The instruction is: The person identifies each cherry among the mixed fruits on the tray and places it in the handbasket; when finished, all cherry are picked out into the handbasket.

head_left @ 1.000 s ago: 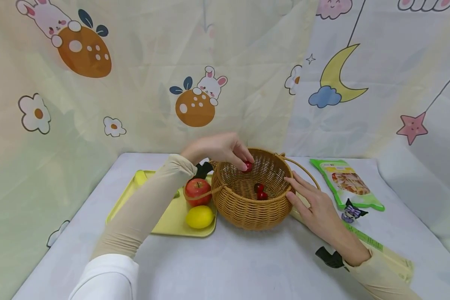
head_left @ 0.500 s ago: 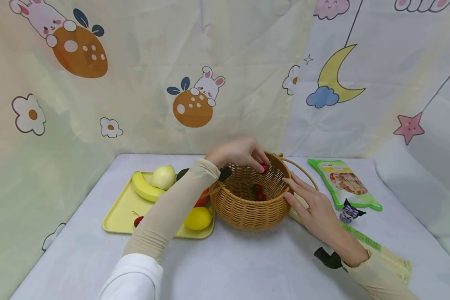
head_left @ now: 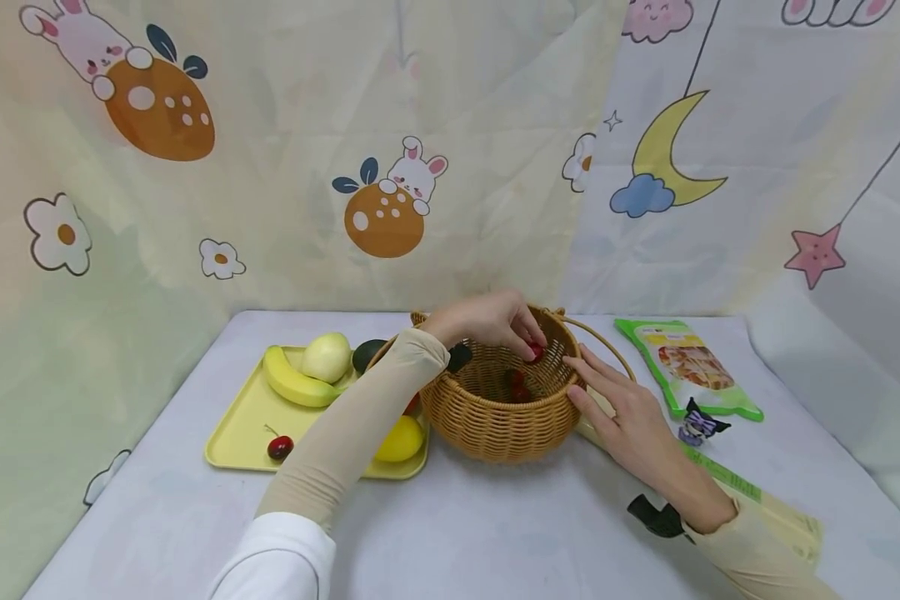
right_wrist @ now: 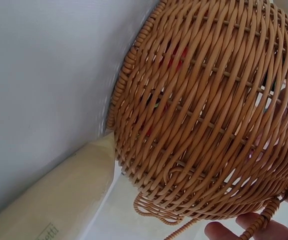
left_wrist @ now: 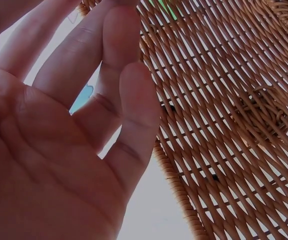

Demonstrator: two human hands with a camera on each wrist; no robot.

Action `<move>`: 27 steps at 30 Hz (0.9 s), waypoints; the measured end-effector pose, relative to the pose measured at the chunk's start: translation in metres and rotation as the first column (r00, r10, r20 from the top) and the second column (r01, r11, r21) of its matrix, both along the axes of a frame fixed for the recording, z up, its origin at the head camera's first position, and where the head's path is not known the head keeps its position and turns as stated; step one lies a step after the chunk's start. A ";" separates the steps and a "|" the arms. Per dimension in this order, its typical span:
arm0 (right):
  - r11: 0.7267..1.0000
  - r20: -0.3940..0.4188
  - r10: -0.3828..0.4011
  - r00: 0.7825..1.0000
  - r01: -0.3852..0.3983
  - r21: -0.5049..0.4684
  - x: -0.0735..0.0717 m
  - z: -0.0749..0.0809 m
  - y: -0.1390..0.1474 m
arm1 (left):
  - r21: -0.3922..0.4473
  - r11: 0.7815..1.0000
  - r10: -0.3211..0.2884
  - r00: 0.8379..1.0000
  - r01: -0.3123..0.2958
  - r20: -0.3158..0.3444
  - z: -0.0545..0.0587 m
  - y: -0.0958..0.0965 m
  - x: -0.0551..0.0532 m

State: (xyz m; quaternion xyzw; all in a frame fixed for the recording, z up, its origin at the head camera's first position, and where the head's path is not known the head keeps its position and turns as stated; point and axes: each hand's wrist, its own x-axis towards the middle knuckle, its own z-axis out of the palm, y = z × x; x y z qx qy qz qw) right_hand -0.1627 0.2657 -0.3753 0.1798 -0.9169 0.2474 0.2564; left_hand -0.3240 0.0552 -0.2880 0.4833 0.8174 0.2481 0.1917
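My left hand [head_left: 491, 321] reaches over the wicker basket [head_left: 502, 432] and pinches a red cherry [head_left: 534, 354] inside its far right part. Two more cherries [head_left: 521, 393] lie on the basket floor. In the left wrist view the palm [left_wrist: 54, 135] faces the woven wall, and the held cherry is out of sight. My right hand [head_left: 630, 417] rests with fairly straight fingers on the basket's right rim. The right wrist view shows its fingertips [right_wrist: 218, 231] by the handle [right_wrist: 259, 222].
Left of the basket, a yellow tray [head_left: 243, 429] bears a banana [head_left: 292, 382], a pale round fruit [head_left: 327, 357], a lemon [head_left: 401, 440] and a cherry [head_left: 280, 447]. To the right lie a green food packet [head_left: 690, 367], a small figurine [head_left: 697, 423] and a long pasta packet [head_left: 772, 508].
My left hand has moved right and lower into the basket with the pinched cherry, uncovering the banana and tray cherry. My right hand keeps its place on the rim.
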 end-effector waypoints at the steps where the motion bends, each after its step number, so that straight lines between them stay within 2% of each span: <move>1: 1.000 -0.001 0.000 1.000 0.000 0.002 0.000 0.000 0.000 | -0.001 1.000 -0.001 1.000 0.001 0.001 -0.001 0.000 0.000; 7: 1.000 -0.018 -0.003 1.000 0.003 0.006 0.000 -0.001 -0.001 | -0.003 1.000 0.012 1.000 -0.012 0.012 -0.002 0.000 -0.001; 16: 1.000 -0.018 0.000 1.000 0.000 0.000 0.000 0.001 0.000 | -0.009 0.999 0.046 0.999 -0.045 0.027 0.002 -0.001 0.002; 27: 1.000 -0.013 -0.004 1.000 0.004 0.002 -0.001 0.000 0.000 | -0.038 0.998 0.046 0.999 -0.047 -0.008 0.003 -0.001 0.003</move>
